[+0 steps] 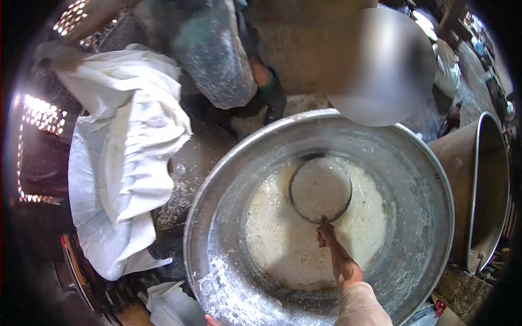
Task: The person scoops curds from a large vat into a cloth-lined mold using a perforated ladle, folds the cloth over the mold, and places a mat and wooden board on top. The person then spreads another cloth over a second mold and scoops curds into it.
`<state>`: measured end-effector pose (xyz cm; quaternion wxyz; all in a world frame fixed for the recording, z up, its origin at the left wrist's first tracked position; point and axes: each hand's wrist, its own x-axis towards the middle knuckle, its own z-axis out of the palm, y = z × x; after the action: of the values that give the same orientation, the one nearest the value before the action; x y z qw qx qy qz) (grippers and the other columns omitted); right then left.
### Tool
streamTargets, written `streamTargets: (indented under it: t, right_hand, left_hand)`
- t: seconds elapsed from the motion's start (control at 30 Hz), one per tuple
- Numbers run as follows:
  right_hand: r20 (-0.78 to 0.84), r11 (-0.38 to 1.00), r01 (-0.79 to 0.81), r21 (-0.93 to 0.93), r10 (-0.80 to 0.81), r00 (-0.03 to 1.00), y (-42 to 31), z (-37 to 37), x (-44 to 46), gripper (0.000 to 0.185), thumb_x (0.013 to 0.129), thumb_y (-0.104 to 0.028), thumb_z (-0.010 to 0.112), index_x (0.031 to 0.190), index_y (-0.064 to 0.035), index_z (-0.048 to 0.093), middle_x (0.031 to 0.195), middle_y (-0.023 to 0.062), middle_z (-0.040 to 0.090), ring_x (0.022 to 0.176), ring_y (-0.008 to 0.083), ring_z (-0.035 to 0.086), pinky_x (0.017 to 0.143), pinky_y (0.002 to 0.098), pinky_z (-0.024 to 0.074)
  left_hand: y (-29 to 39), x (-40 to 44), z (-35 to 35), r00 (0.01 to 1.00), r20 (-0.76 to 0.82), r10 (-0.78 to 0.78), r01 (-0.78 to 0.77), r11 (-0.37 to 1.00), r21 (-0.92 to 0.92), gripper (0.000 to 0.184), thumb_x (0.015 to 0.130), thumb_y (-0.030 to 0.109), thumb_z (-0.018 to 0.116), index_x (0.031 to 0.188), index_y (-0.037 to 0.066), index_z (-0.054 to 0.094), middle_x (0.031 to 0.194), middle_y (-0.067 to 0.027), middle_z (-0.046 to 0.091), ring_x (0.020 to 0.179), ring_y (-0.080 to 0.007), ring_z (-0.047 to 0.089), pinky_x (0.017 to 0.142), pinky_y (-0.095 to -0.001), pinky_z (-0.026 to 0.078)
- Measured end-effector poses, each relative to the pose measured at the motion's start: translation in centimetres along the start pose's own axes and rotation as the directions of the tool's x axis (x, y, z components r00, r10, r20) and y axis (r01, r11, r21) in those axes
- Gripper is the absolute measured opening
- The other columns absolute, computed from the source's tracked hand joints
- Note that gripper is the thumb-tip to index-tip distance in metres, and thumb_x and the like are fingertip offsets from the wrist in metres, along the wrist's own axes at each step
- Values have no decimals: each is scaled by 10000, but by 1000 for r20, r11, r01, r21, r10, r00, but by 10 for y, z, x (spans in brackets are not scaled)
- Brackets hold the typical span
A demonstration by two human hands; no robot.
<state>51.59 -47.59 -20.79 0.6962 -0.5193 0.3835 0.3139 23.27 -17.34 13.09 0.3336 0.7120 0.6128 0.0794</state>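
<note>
My right hand [327, 234] is closed on the handle of a round, dark-rimmed pan or scoop [321, 189]. The scoop is over the pale, wet mass [293, 244] at the bottom of a large metal bowl [410, 201], and its round part looks filled with pale material. White residue coats the bowl's near left wall. At the bottom edge of the view, only the fingertips of my left hand [211, 320] show, at the bowl's near rim; whether they hold anything is hidden.
White cloth [136, 130] hangs over something left of the bowl. A deep metal tub [459, 190] stands at the right. A person's leg [261, 73] is beyond the bowl, beside a dusty grey sack-like thing [217, 60]. A white bag [174, 304] lies at the lower left.
</note>
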Motion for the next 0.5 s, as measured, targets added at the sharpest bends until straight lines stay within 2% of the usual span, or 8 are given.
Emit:
streamTargets:
  t: [0.07,0.13,0.2,0.3,0.33,0.37,0.4,0.5]
  right_hand:
    - [72,995,9,-96,-2,997,-12,-13,-18,290,736,4,548,1014,-67,507,604,39,477,457,144,485,402,317,424]
    - [105,979,34,-199,-13,994,-29,-25,-40,265,737,0,555,994,-53,514,606,35,479,456,140,486,400,310,428]
    - [127,951,58,-304,-20,992,-57,-38,-65,242,737,-4,562,973,-39,521,609,30,481,456,136,487,397,303,433]
    - [379,945,1,-328,131,916,-106,-68,-103,136,735,-17,579,853,8,518,605,52,504,455,136,496,407,303,446]
    - [374,935,28,-353,114,920,-126,-64,-126,136,735,-17,579,853,8,518,605,52,504,455,136,496,407,303,446]
    - [278,823,54,-566,128,952,-155,-53,-165,138,730,-21,583,847,9,517,598,53,505,453,133,496,405,296,446]
    - [177,663,58,-746,114,978,-178,-42,-194,141,726,-25,587,842,11,516,592,54,506,451,130,497,404,288,446]
    - [126,515,12,-857,186,974,-218,-22,-255,148,713,-25,596,830,14,514,578,45,500,435,125,491,389,274,435]
  left_hand:
    - [35,-16,21,980,61,-187,196,903,-383,393,927,240,314,1127,-49,489,977,-207,542,837,-304,506,749,-416,422]
    - [20,-11,34,975,221,-36,110,936,-335,661,882,506,322,1181,-77,415,1198,-181,447,1073,-259,438,931,-361,321]
    - [6,-3,63,998,47,51,-49,998,-42,614,897,462,328,1082,-102,482,1074,-182,539,953,-260,509,862,-346,373]
    - [-10,11,112,963,250,98,-14,947,-320,630,899,460,329,1188,-96,402,1231,-220,419,1112,-289,417,942,-361,321]
    - [51,-13,88,934,344,96,-45,987,-151,623,903,448,322,1227,-82,367,1267,-225,388,1170,-305,374,992,-350,272]
    - [11,5,121,907,248,342,-292,932,-215,496,925,370,287,1001,-68,509,943,-257,539,909,-360,512,773,-391,395]
    - [-64,37,157,740,356,571,-567,814,-127,525,918,374,317,1246,-31,379,1266,-226,390,1191,-301,353,1006,-354,248]
    - [4,7,117,880,311,358,-119,801,-587,350,889,262,420,1127,14,490,1006,-109,552,891,-205,529,794,-320,419]
